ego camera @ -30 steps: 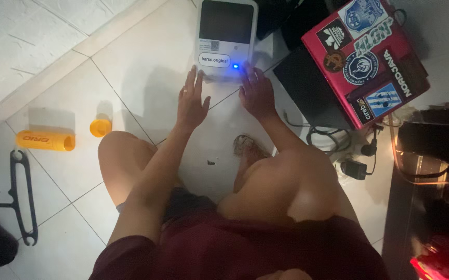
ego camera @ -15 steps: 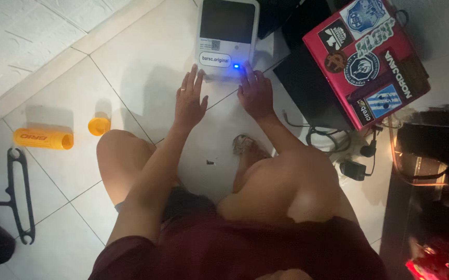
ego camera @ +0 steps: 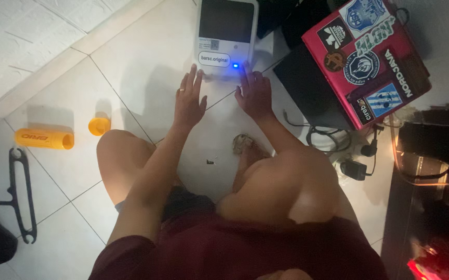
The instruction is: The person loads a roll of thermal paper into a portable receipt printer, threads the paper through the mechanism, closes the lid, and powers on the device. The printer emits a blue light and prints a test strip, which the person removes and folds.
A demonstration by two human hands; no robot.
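Since a moment ago, both hands have barely shifted, fingers still spread flat at the near edge of the white device point(ego camera: 226, 39). Left hand point(ego camera: 189, 101) lies open, grasping nothing, fingertips touching the device's lower left corner; right hand point(ego camera: 254, 93) lies open beside its blue light point(ego camera: 235, 65). Bare tile floor point(ego camera: 146, 67) stretches leftward to an orange tube point(ego camera: 44, 138) and cap point(ego camera: 99, 126). Rightward, a stickered red laptop point(ego camera: 368, 57) and cables point(ego camera: 333, 140) crowd close.
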